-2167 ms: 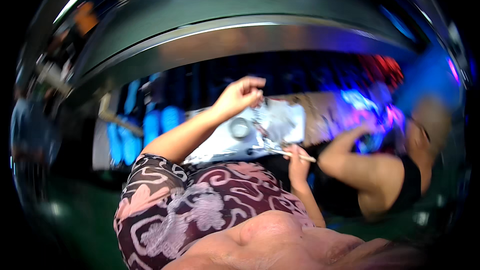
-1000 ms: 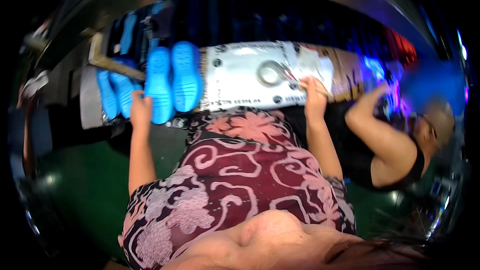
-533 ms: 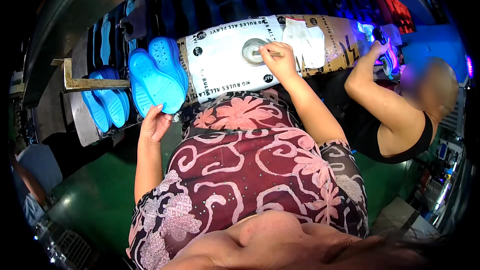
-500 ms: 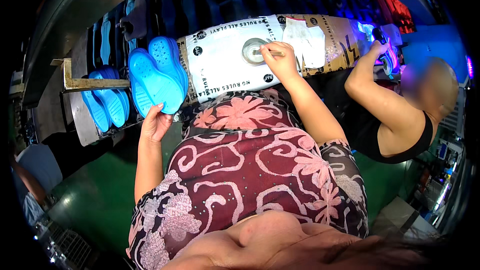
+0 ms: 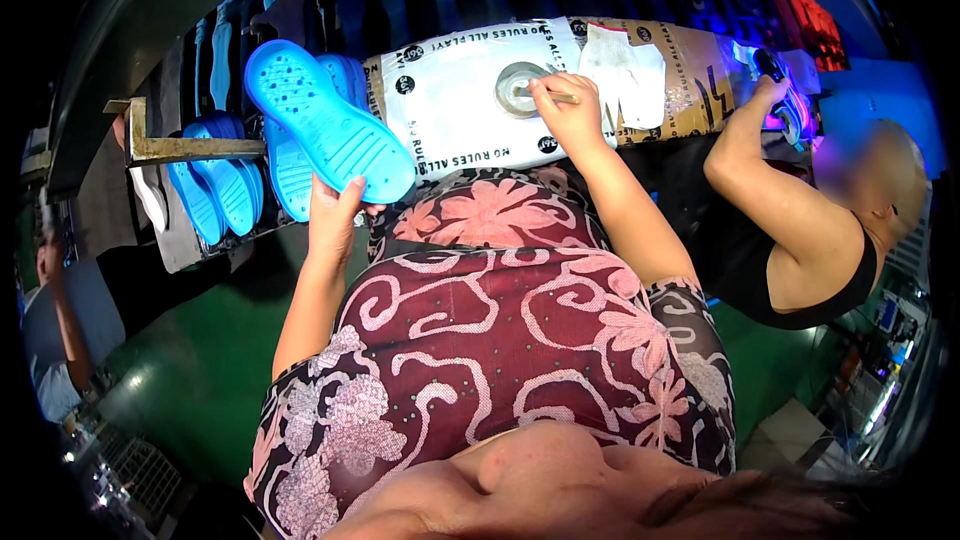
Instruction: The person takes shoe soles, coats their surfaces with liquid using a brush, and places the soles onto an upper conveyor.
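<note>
A bright blue shoe sole (image 5: 325, 120) is held up by its heel end in my left hand (image 5: 335, 212), thumb on top and fingers beneath. More blue soles (image 5: 290, 172) lie stacked under and behind it, partly covered. My right hand (image 5: 572, 110) is closed on the handle of a brush (image 5: 562, 97), whose tip is down in a small round dish (image 5: 504, 105). Pale stuff is in the dish; I cannot make out what. The dish stands on a white printed sheet (image 5: 440, 130) spread over the work surface in front of me.
Left lies another group of blue soles (image 5: 205, 195), beside a worn metal bracket (image 5: 195, 148). Pale gloves or cloths (image 5: 625, 70) lie on brown cardboard (image 5: 690, 70). Dark shoe parts line the conveyor behind. A co-worker (image 5: 790, 210) at right handles a shoe (image 5: 785, 100); another person stands far left.
My left hand has lifted the top blue sole off its stack and swung its heel end rightward, towards the white sheet. My right hand stays at the dish with the brush.
</note>
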Available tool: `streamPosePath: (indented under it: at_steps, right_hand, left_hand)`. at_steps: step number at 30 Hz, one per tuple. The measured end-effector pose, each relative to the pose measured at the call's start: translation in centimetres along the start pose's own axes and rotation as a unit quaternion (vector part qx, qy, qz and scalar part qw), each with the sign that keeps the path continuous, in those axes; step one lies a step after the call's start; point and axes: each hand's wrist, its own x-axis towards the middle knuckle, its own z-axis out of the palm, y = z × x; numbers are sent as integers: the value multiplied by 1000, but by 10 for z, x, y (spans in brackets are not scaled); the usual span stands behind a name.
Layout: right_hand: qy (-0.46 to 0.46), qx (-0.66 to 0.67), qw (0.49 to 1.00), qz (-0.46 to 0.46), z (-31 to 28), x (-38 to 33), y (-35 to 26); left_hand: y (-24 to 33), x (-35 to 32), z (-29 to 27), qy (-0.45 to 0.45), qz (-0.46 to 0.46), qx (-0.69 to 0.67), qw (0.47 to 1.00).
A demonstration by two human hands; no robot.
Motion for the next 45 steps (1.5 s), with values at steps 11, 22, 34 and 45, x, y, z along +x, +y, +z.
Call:
streamPosePath:
  at_steps: [11, 22, 34, 45]
  right_hand:
    - [100, 429, 846, 301, -38, -11, -17]
    - [-62, 420, 891, 163, -56, 3, -110]
    - [-10, 218, 971, -95, -40, 10, -104]
    - [-72, 173, 974, -126, -45, 22, -112]
  left_hand:
    - [-4, 14, 25, 81, 174, 99, 976]
    - [24, 26, 57, 35, 313, 135, 939]
    - [20, 31, 54, 35, 409, 213, 887]
    - [20, 29, 54, 33, 404, 237, 883]
